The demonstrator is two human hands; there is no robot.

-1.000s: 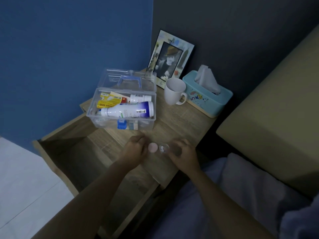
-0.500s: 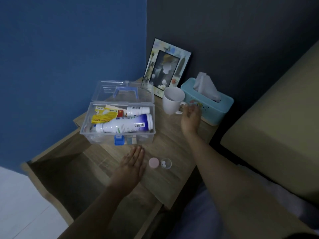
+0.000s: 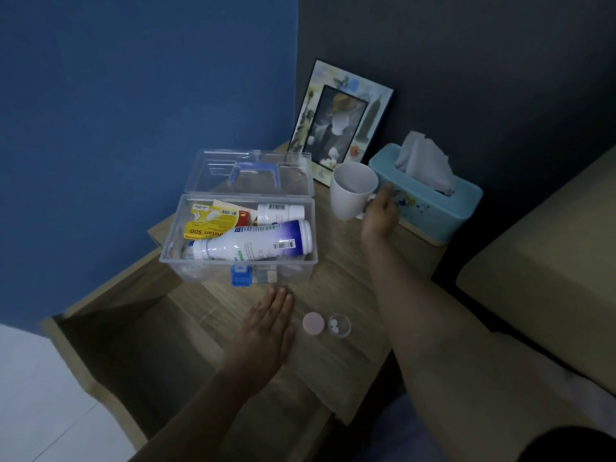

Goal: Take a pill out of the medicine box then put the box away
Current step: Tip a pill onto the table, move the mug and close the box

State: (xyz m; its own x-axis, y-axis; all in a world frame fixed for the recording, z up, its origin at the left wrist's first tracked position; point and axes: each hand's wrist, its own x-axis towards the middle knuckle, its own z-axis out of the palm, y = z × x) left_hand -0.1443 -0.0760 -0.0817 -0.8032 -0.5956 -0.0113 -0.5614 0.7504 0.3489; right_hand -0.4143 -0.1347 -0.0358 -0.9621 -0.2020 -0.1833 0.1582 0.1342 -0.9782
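The clear medicine box (image 3: 173,243) stands on the wooden nightstand (image 3: 336,355) with its lid (image 3: 300,165) open. Inside lie a large white bottle (image 3: 253,243), a smaller white bottle (image 3: 280,211) and a yellow packet (image 3: 210,225). A small clear pill cup (image 3: 339,325) holding two white pills sits near the front edge, its pink cap (image 3: 313,323) beside it. My left hand (image 3: 268,323) lies flat on the top, left of the cap, fingers together. My right hand (image 3: 381,211) grips the handle of a white mug (image 3: 350,195).
A teal tissue box (image 3: 433,208) and a picture frame (image 3: 340,125) stand at the back by the dark wall. An open drawer (image 3: 140,348) gapes at the left below the nightstand top. A bed edge (image 3: 546,261) lies to the right.
My right hand left the pill cup, reached back to the mug and closed on its handle. My left hand let go of the cap and now lies flat beside it.
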